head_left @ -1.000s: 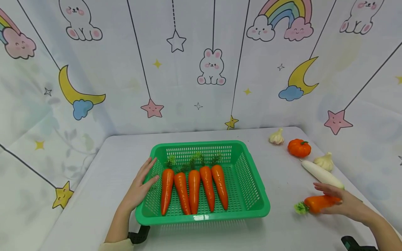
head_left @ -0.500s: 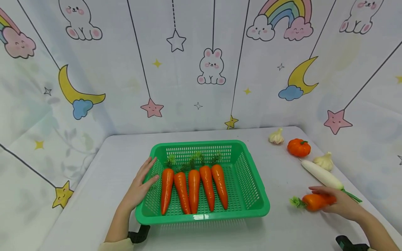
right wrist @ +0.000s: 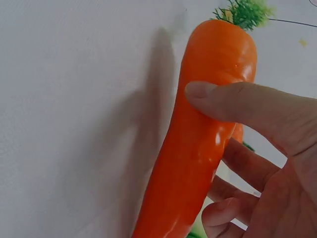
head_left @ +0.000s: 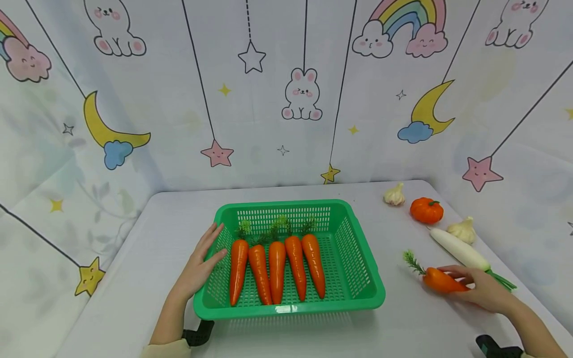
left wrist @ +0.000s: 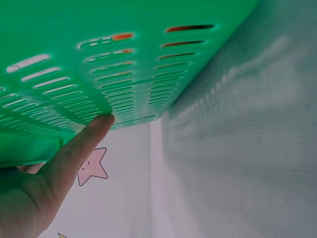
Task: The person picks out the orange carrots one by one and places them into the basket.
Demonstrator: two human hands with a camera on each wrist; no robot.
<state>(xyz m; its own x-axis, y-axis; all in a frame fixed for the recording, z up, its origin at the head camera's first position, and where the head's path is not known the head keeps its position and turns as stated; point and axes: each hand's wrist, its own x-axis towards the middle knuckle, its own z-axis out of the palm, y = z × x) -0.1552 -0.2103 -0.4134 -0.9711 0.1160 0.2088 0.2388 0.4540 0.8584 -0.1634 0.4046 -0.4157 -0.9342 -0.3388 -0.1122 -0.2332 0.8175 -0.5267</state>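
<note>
My right hand point(head_left: 481, 288) grips an orange carrot point(head_left: 440, 281) with a green leafy top, to the right of the basket. In the right wrist view the thumb lies across the carrot point(right wrist: 198, 139) and the fingers are on its other side; a shadow falls on the table beside it. The left hand point(head_left: 197, 268) rests with extended fingers against the left side of a green plastic basket point(head_left: 286, 312). In the left wrist view one straight digit touches the basket's slotted outer wall point(left wrist: 133, 74). Several carrots point(head_left: 276, 273) lie side by side in the basket's left and middle part.
On the table's right side are a white radish point(head_left: 461, 250), an orange pumpkin point(head_left: 426, 211), one garlic bulb point(head_left: 394, 195) at the back and another garlic bulb point(head_left: 463, 230) by the radish. A patterned cloth point(head_left: 268, 114) hangs behind the white table point(head_left: 179, 214).
My right hand has taken hold of the carrot and moved it slightly leftward, its leafy top now pointing farther up and left. The radish's green stem has come into view. The left hand stays put.
</note>
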